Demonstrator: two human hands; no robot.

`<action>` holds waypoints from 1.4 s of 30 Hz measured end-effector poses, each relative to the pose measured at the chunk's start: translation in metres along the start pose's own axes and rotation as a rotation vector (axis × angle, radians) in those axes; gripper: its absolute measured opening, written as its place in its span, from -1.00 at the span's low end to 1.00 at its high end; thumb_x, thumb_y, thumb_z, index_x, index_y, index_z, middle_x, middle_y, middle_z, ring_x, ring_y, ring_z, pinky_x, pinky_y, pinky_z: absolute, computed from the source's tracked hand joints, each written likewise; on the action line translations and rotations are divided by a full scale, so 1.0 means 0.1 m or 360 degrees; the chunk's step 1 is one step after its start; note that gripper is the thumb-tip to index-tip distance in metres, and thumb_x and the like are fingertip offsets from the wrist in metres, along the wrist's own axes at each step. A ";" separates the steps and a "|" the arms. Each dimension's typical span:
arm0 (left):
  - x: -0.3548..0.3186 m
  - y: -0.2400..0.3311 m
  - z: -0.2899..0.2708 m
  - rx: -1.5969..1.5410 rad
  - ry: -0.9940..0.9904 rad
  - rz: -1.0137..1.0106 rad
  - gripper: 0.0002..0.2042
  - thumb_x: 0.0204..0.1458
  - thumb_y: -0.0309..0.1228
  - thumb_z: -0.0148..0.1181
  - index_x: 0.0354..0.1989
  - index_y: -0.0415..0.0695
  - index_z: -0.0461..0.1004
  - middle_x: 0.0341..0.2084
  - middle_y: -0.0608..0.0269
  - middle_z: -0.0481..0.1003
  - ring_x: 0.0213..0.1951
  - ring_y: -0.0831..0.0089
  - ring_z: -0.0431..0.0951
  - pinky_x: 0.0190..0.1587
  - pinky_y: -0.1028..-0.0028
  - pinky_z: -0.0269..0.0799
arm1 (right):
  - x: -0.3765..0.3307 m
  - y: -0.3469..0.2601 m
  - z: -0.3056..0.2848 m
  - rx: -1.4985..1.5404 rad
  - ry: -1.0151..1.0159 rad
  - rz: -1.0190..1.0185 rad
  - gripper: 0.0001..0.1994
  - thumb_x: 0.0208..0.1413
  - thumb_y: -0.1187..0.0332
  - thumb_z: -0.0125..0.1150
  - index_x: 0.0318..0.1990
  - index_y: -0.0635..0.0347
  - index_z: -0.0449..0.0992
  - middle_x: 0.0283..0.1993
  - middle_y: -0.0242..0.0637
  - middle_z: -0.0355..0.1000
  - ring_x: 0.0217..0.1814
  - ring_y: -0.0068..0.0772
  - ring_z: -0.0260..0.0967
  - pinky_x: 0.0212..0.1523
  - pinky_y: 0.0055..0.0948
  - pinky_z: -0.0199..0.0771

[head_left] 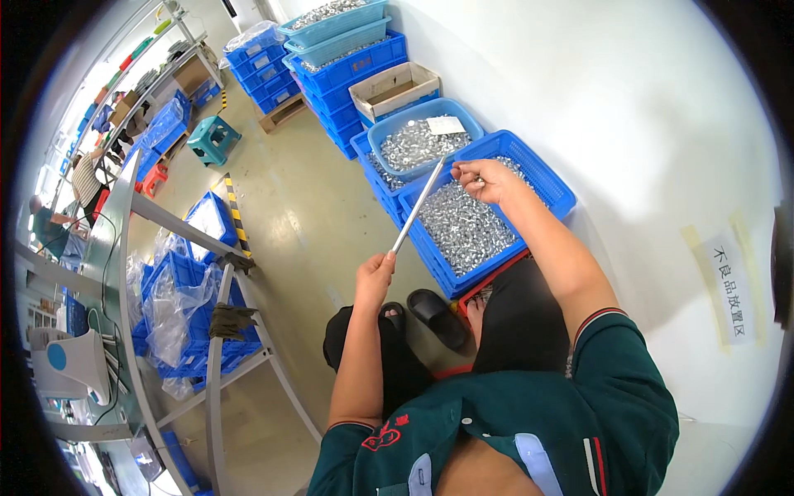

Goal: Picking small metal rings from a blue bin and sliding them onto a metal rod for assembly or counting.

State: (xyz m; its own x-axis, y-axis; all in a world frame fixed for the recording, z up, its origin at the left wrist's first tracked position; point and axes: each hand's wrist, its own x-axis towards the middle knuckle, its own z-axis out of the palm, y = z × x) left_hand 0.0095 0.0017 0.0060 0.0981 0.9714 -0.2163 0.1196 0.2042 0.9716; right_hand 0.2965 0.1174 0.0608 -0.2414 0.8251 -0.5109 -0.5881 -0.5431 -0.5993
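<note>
My left hand is closed around the lower end of a long, thin silver rod, which slants up and away to the right. Close to the rod's far end, my right hand has its fingers pinched together over a blue crate. A small shiny metal part shows at those fingers, its exact shape too small to tell. Loose silver metal parts fill much of this crate. Just beyond it, a light blue basket holds more such parts, with a white paper slip lying on top.
Behind stand a worn open box and stacked blue crates topped by light blue baskets. A white wall borders the right. At left are a metal-framed workbench, plastic-draped crates and a teal stool. Other people sit farther off.
</note>
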 end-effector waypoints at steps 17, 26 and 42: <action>-0.02 0.00 0.00 0.0026 -0.0117 0.0054 -0.67 0.05 -0.20 0.00 -0.69 -0.09 0.26 -0.81 0.55 0.10 -0.74 0.74 0.04 -0.70 0.64 -0.11 | -0.21 -0.04 0.20 -0.0514 -0.0181 -0.0302 -0.78 0.06 0.25 0.08 -0.42 0.25 0.41 -0.64 -0.48 0.16 -0.75 -0.75 -0.08 -0.82 -0.74 -0.18; -0.02 0.01 0.00 0.0115 -0.0115 0.0042 -0.67 0.05 -0.19 0.00 -0.68 -0.09 0.25 -0.81 0.56 0.09 -0.75 0.75 0.02 -0.71 0.65 -0.12 | -0.28 -0.01 0.29 -0.0909 -0.0154 -0.0320 -0.74 0.03 0.21 0.12 -0.39 0.27 0.45 -0.68 -0.49 0.14 -0.78 -0.75 -0.10 -0.81 -0.70 -0.24; 0.35 0.55 0.76 -0.0326 -0.0256 -0.0379 -0.42 -0.02 0.26 -0.31 -0.60 -0.07 0.25 -0.87 0.55 -0.05 -0.84 0.70 -0.16 -0.79 0.60 -0.29 | -0.76 0.63 0.42 -0.3243 -0.0239 -0.1136 -0.73 -0.09 0.42 -0.08 -0.19 -0.02 0.43 -0.40 -0.20 0.45 -0.33 -0.10 0.41 -0.37 -0.18 0.37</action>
State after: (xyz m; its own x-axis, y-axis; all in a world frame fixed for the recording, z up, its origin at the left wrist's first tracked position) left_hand 0.0948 0.0374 0.0444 0.2476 0.8653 -0.4359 -0.0412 0.4589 0.8875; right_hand 0.2447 0.0273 0.0877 -0.5159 0.8565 0.0160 0.8089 0.4932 -0.3201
